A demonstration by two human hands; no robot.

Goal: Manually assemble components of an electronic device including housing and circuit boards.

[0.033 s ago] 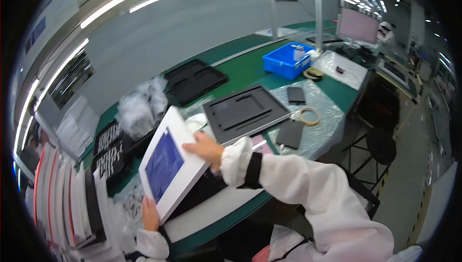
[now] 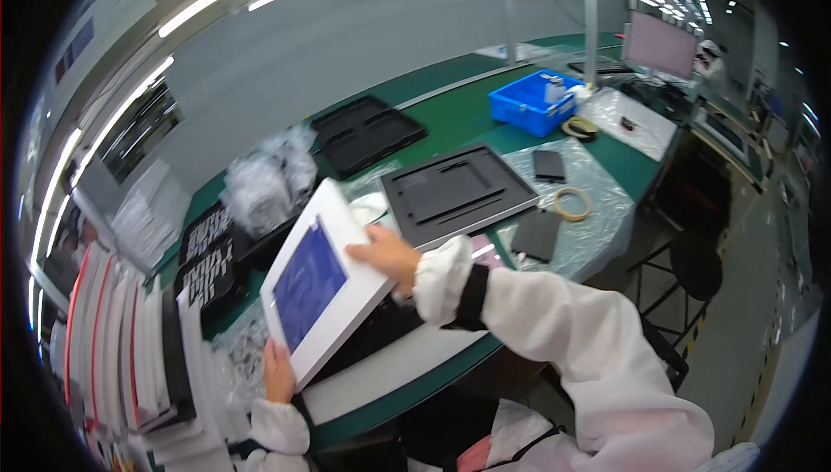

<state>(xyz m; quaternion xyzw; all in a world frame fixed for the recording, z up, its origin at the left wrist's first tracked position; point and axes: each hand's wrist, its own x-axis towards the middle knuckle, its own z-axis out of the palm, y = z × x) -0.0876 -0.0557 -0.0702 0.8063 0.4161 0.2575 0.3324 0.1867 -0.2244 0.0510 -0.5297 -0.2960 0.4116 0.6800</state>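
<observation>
Both hands are gripping one white-framed panel [image 2: 325,286] with a blue screen face, tilted up over the near-left part of the green bench [image 2: 450,117]. Left hand [image 2: 278,374] is clamping the panel's near lower edge, fingers curled behind it, so how tightly they are closed can't be told. Right hand [image 2: 387,255] is holding the right edge, fingers wrapped onto the frame, white sleeve with a dark cuff trailing back. Counts: two black moulded trays, one [image 2: 459,192] just right of the panel at mid-bench, one [image 2: 367,132] farther back; it may be a pair side by side, can't tell. One blue bin [image 2: 535,101] sitting far right with small white items inside. Two tape rings: a pale one [image 2: 571,203] lying on clear plastic sheet [image 2: 597,212], a dark one [image 2: 580,128] near the bin. Two dark flat rectangular pieces on that sheet, one [image 2: 549,164] far, one [image 2: 537,235] near. Packages: a heap of crumpled clear bags [image 2: 264,179] lying left of the trays; black packs with white print [image 2: 208,251] sitting left of the panel; a row of white flat boxes [image 2: 112,342], some with red edges, standing upright at far left. One monitor [image 2: 660,44] showing a pale screen at the far right end.
</observation>
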